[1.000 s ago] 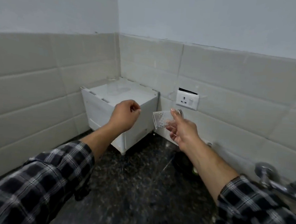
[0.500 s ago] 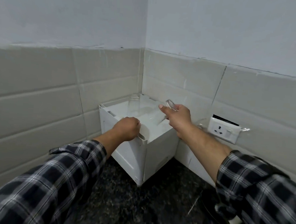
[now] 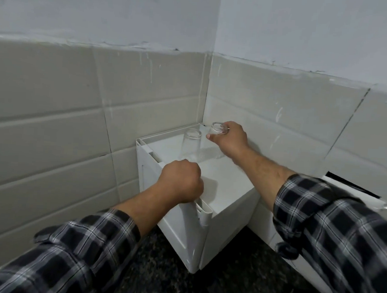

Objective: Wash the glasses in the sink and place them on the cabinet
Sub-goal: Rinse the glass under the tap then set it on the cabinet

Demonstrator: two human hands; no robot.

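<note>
**Tiled corner above dark stone**

Glossy beige rectangular wall tiles (image 3: 55,97) on both walls, meeting at a corner seam near centre. Above them, pale blue-grey painted plaster (image 3: 105,9), ragged along the join, with thin drips running down onto the tiles. Below, dark speckled granite countertop (image 3: 161,280). At far right, a narrow black gap (image 3: 353,185) cut into the tiling.

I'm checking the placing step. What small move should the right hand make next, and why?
Probably lower the held glass straight down and release it: the right hand grips it over the back corner of the cabinet, just clear of the standing glass beside it.
</note>
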